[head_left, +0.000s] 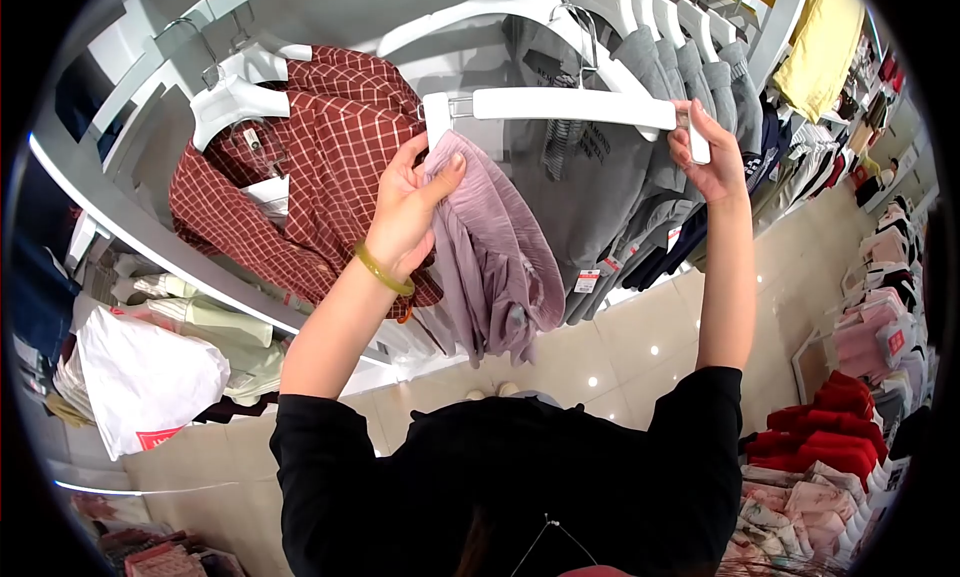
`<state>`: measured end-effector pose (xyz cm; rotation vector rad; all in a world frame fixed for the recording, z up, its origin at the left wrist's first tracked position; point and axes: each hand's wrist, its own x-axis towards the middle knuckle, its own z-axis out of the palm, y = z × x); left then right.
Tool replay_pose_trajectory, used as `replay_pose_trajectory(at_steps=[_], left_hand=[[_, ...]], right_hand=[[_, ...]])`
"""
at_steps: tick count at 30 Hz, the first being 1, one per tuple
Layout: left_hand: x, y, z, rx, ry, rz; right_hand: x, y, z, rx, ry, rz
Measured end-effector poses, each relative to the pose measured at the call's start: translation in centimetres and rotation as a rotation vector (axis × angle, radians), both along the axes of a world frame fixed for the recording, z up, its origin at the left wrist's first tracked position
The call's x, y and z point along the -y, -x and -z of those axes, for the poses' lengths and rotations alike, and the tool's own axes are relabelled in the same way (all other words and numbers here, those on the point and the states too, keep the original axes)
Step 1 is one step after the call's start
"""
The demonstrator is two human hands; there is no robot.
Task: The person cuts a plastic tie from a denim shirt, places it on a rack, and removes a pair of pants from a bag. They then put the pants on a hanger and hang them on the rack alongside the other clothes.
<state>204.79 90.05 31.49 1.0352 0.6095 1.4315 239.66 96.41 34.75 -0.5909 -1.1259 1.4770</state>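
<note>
My left hand (410, 205) is closed on the upper edge of a mauve garment with a gathered elastic waistband (500, 232), its thumb on the front of the cloth. That corner of the garment meets the left clip of a white clip hanger (575, 106), and the rest hangs down loosely. At the other end of the hanger, my right hand (712, 155) grips the right clip between thumb and fingers; no cloth shows there. The hanger's metal hook points up toward the rail. Whether the left clip pinches the cloth is hidden by my fingers.
Red checked shirts (340, 167) hang close on the left, and grey garments (590, 197) hang behind the hanger. A white bag (150, 372) is at lower left. Folded red clothes (825, 432) lie at the right, across the tiled floor (610, 367).
</note>
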Motion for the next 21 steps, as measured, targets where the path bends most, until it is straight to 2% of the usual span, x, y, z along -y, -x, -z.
replay_pose_trajectory(at_steps=[4, 7, 10, 12, 14, 15, 16, 18, 19, 21], left_hand=[[-1.0, 0.3, -0.2, 0.029, 0.01, -0.006], [-1.7, 0.7, -0.3, 0.05, 0.064, -0.016], [-2.3, 1.1, 0.0, 0.078, 0.087, -0.013], [-2.5, 1.2, 0.0, 0.069, 0.098, -0.019], [-2.8, 1.3, 0.0, 0.086, 0.103, 0.011], [-3.0, 1.4, -0.1, 0.084, 0.1, 0.013], [-3.2, 1.5, -0.2, 0.08, 0.095, 0.012], [-3.6, 1.8, -0.3, 0.074, 0.088, 0.012], [-3.8, 1.9, -0.4, 0.068, 0.08, 0.007], [-4.0, 2.1, -0.5, 0.06, 0.073, 0.001]], right_hand=[[-0.6, -0.3, 0.2, 0.012, -0.014, -0.072], [0.1, -0.1, -0.2, 0.266, -0.078, -0.005], [0.4, 0.4, -0.5, 0.417, -0.066, 0.115], [1.1, 1.0, -1.1, 0.426, -0.072, 0.142], [1.8, 1.4, -1.8, 0.735, -0.115, 0.237], [2.1, 1.6, -2.1, 0.956, -0.248, 0.346], [2.5, 2.0, -2.4, 0.953, -0.249, 0.349], [3.4, 3.8, -3.1, 1.474, -0.566, 0.903], [3.6, 5.2, -3.9, 1.368, -0.681, 0.94], [2.9, 8.1, -5.1, 1.095, -0.804, 0.746]])
